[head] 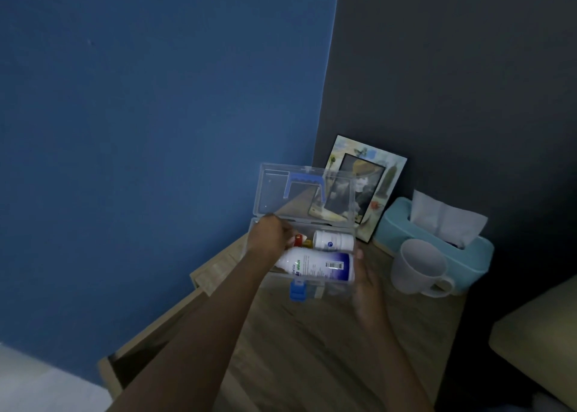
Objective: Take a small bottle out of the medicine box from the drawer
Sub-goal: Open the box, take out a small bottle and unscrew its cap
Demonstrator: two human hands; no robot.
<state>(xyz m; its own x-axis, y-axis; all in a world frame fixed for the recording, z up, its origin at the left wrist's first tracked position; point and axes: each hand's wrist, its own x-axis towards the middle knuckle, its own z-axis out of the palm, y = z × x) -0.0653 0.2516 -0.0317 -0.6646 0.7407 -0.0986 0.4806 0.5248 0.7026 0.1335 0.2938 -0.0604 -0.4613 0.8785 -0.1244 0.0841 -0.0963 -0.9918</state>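
A clear plastic medicine box [331,286] with a blue latch stands on the wooden bedside table, its lid [281,193] raised upright. Inside lie a large white bottle [318,265] with a blue label, a smaller white bottle [332,240] behind it, and a small red-capped item [300,239]. My left hand [270,235] reaches into the box at its left end, fingers curled by the red-capped item; whether it grips anything I cannot tell. My right hand [367,286] holds the box's right side.
A picture frame [374,186] leans on the dark wall behind the box. A teal tissue box [437,246] and a white mug [418,268] stand to the right. The drawer [150,343] below the table's left edge is pulled open. A beige cushion [537,333] is at far right.
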